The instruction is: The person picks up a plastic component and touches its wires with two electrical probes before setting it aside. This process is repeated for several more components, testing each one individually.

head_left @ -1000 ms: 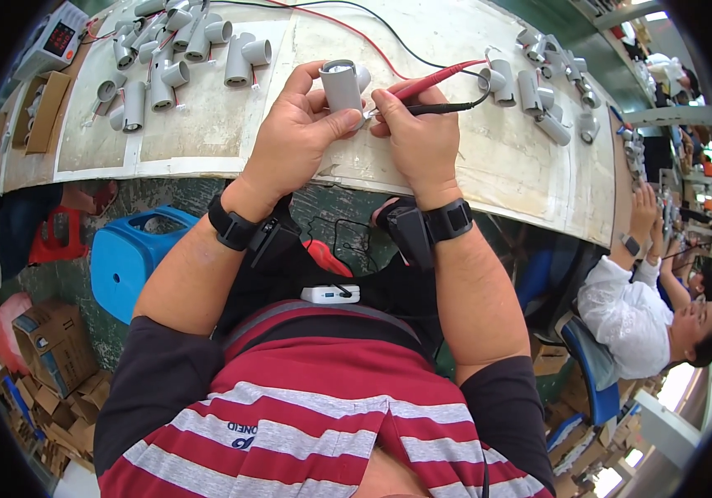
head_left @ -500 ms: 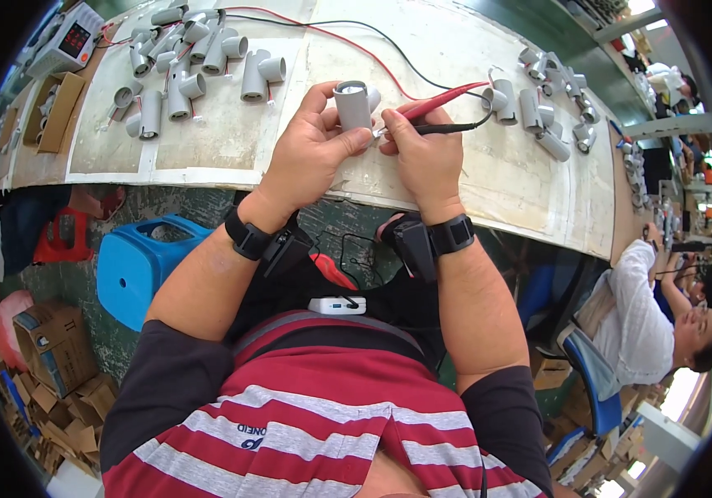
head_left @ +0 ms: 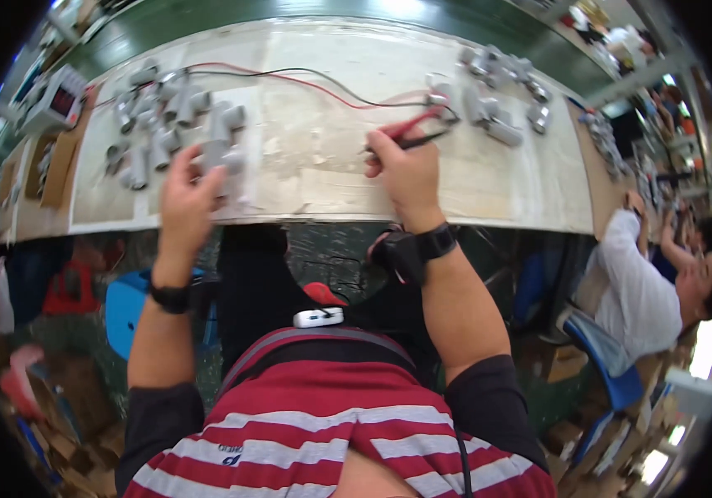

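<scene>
In my left hand point(head_left: 184, 199) is a grey fitting made of two joined cylinders point(head_left: 220, 156), held between thumb and fingers low over the left part of the table. Motion blurs this hand, and I cannot tell whether the fitting touches the tabletop. My right hand point(head_left: 406, 170) grips a red test probe point(head_left: 410, 126) and a black test probe point(head_left: 427, 139) together, above the table's near middle. Their tips are too blurred to make out. A similar grey fitting point(head_left: 225, 118) stands just beyond the one in my left hand.
Several grey fittings point(head_left: 161, 145) cluster at the left, more point(head_left: 501, 124) at the right. Red and black leads point(head_left: 323, 81) cross the table point(head_left: 306, 158) toward a boxed meter point(head_left: 59, 101). A cardboard box point(head_left: 56, 170) stands left. A co-worker point(head_left: 638, 274) sits at right.
My left hand has carried its grey fitting leftward, away from the probes. My right hand still holds both probes, slightly lower in the view. The whole view has shifted.
</scene>
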Demonstrator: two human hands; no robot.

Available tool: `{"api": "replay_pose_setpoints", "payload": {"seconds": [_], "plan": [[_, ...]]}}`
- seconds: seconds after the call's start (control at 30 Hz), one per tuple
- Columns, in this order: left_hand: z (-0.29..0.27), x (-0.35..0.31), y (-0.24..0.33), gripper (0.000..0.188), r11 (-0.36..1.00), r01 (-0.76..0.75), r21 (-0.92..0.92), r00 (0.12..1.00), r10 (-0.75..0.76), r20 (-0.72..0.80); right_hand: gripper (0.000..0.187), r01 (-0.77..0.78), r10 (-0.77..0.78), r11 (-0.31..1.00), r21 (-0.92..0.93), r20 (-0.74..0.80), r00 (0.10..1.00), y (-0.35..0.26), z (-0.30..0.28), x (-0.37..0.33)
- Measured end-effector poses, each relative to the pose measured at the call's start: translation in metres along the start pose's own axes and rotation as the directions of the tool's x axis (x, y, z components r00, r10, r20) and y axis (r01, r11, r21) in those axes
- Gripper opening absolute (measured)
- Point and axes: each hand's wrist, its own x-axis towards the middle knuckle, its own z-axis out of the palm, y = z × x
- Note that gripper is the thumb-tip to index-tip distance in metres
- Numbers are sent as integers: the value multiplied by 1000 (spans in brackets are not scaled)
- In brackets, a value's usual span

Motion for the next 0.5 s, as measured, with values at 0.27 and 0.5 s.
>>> {"api": "replay_pose_setpoints", "payload": {"seconds": [0.27,0.5], "plan": [[-136,89,-151,50,485,-300,822,905,418,83,18,557,-534,585,-589,237,812,9,-8,28],[-34,44,-17,36,823,-276,497,940,339,-41,16,411,-453,789,-457,19,891,12,-38,19]]}}
